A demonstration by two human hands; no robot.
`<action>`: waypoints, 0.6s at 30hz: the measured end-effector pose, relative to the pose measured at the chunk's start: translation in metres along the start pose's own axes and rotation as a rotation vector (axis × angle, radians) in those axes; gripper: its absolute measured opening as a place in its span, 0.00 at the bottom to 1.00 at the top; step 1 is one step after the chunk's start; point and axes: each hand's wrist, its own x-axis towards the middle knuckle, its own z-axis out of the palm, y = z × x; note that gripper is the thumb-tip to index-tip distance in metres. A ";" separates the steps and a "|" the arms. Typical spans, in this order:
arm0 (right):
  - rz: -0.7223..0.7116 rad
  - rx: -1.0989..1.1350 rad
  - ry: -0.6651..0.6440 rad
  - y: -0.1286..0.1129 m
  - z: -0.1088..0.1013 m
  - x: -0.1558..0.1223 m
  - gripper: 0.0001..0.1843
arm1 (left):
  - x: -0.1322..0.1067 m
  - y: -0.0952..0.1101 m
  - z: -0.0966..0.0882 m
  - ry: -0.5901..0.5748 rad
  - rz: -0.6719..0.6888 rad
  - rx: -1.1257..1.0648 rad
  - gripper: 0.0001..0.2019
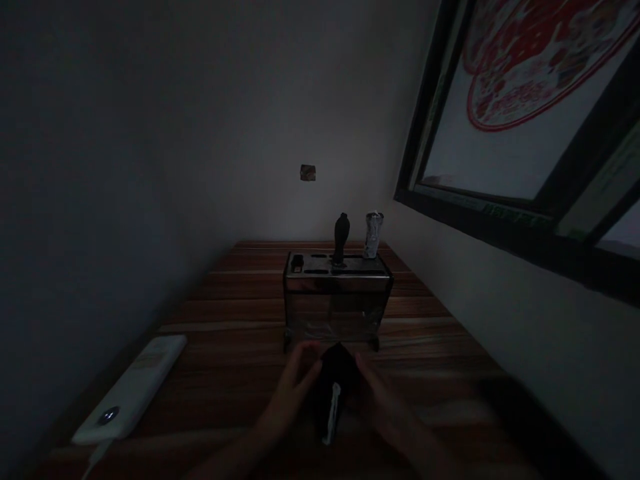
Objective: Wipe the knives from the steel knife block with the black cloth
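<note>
A black object [341,368] with a pointed top and a whitish strip down its front lies between my hands, near the front of the wooden table. It is too dark to tell its kind. My left hand [290,393] grips its left side, thumb and fingers curved against it. On the other side, my right hand [383,400] has its fingers against the right edge, slightly blurred. Just beyond my hands stands a knife block [337,285] with a slotted metal top and see-through front. A black handle [341,233] and a plastic-wrapped handle [373,235] rise from it.
To the left lies a white power bank [137,383] with a white cable [97,457] attached. Walls bound the table [220,313] at the back and right. A dark-framed window [480,207] with a red picture is on the right. A dark blurred shape [530,420] lies at lower right.
</note>
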 end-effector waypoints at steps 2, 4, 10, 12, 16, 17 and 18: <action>0.035 0.023 0.004 0.001 0.001 0.000 0.23 | 0.000 0.002 0.001 -0.063 0.004 -0.005 0.16; 0.051 -0.027 0.014 -0.001 0.004 -0.003 0.25 | -0.001 0.004 0.002 -0.059 0.009 -0.013 0.15; -0.014 -0.097 0.049 -0.012 0.010 -0.007 0.30 | 0.001 0.008 0.000 -0.061 -0.037 -0.188 0.23; -0.056 -0.082 0.034 -0.012 0.009 -0.007 0.30 | 0.001 0.005 0.000 -0.096 -0.122 -0.293 0.24; -0.117 -0.078 0.021 -0.005 0.006 -0.005 0.33 | -0.002 0.000 0.004 -0.158 -0.378 -0.497 0.23; -0.135 -0.090 0.018 -0.004 0.007 -0.005 0.33 | -0.004 0.001 0.005 -0.167 -0.415 -0.539 0.23; -0.155 -0.109 0.008 -0.004 0.008 -0.004 0.34 | -0.005 0.001 0.006 -0.167 -0.440 -0.575 0.23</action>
